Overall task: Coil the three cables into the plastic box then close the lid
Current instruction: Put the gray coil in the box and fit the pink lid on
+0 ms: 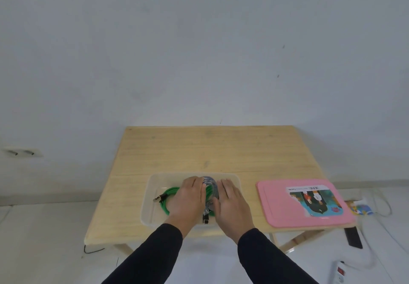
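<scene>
A clear plastic box (148, 197) stands near the table's front edge. Inside it lies a coiled green cable (166, 196) with a dark plug end sticking out to the left. A grey-blue coiled cable (209, 181) shows between my hands, and a black connector (205, 218) lies at the box's near wall. My left hand (188, 197) lies flat, palm down, on the green coil. My right hand (232, 204) rests palm down on the right part of the box, over the cables. The pink lid (278, 206) lies on the table to the right of the box.
The small wooden table (199, 151) stands against a white wall. A power strip (338, 272) and loose cords lie on the floor at the right. A black object (353, 237) sits below the table's right corner. A wall socket (22, 152) is at the left.
</scene>
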Motion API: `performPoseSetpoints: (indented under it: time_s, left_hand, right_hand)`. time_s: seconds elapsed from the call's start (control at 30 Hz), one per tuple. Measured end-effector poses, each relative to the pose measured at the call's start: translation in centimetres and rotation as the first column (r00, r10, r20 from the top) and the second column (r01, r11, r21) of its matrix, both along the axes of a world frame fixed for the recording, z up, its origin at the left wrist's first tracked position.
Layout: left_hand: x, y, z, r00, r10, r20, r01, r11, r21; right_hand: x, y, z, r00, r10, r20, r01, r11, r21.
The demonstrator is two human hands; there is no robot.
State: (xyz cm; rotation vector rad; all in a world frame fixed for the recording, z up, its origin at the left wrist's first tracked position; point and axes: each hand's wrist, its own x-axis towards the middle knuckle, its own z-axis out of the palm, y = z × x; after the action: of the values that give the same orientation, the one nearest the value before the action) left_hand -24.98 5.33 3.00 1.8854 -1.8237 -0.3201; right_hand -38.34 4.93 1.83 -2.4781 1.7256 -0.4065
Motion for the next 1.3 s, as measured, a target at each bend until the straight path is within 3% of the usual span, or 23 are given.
performPoseSetpoints:
  time_s: [0.27,0.4,0.47,0.67,0.83,1.1,1.3]
  left_hand:
    - [-7.0,-1.8,2.4,0.984,-0.175,-0.024,0.175,0.985,-0.002]
    - [-12.2,-2.3,1.7,0.97,-0.163,-0.179,0.177,0.982,0.062]
    - [-15.0,-2.7,0.5,0.971,-0.161,-0.175,0.178,0.981,0.083]
    - [-20.9,-4.0,-5.2,0.987,0.041,-0.156,0.0,0.967,0.254]
    - [-23.8,-3.9,-7.8,0.975,0.195,-0.103,-0.161,0.948,0.274]
    - [-26.2,-4.1,-9.7,0.948,0.301,-0.105,-0.272,0.936,0.225]
    - [-26.5,-4.4,-9.7,0.914,0.351,-0.202,-0.313,0.929,0.198]
  right_hand:
    - [-5.8,-1.3,2.0,0.994,-0.069,0.079,0.074,0.995,-0.06]
    - [-11.3,-2.6,1.6,0.982,-0.147,0.119,0.153,0.987,-0.046]
    - [-14.7,-3.3,0.7,0.977,-0.183,0.112,0.186,0.982,-0.015]
    - [-25.3,-5.1,-2.4,0.953,-0.287,0.092,0.274,0.952,0.139]
    - [-32.0,-6.5,-5.2,0.938,-0.343,0.053,0.327,0.924,0.198]
    - [-34.9,-7.6,-7.3,0.914,-0.391,0.113,0.34,0.887,0.313]
    - [-35.1,-8.3,-7.7,0.898,-0.394,0.195,0.313,0.884,0.347]
